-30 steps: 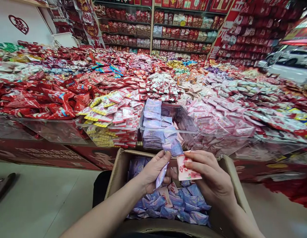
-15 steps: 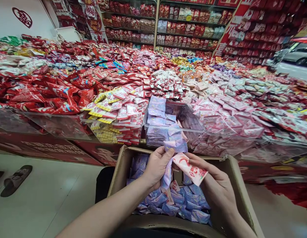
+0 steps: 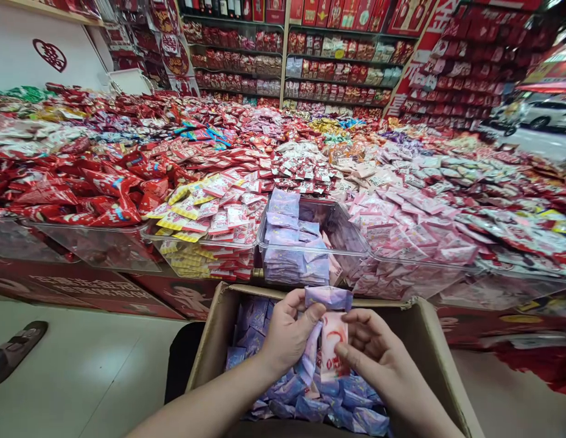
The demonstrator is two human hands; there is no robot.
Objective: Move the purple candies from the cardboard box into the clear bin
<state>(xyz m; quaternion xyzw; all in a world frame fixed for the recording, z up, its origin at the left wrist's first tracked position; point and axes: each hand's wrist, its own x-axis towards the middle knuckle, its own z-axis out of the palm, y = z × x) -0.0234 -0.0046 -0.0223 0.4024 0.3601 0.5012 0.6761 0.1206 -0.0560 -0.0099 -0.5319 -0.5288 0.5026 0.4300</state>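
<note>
Above an open cardboard box [image 3: 429, 340], my left hand [image 3: 289, 331] is closed on purple candy packets. One purple packet [image 3: 328, 297] lies crosswise under its thumb and another [image 3: 309, 356] hangs down beside the palm. My right hand [image 3: 378, 344] pinches a pink candy packet [image 3: 334, 345] between thumb and fingers, holding it nearly upright against the purple ones. Many similar purple packets [image 3: 313, 407] lie loose in the box below. Just beyond stands a clear plastic bin [image 3: 363, 246] with neat stacks of purple packets [image 3: 285, 234] on its left side.
Neighbouring clear bins hold yellow-and-white packets [image 3: 205, 207], pink packets [image 3: 415, 225] and red packets [image 3: 82, 194]. Shelves of red goods [image 3: 338, 73] line the back. A sandal [image 3: 18, 353] rests on the tiled floor at left.
The pink packet has turned from slanting to nearly upright, and my right hand has moved inward with its thumb now across the front. The camera has tilted up slightly.
</note>
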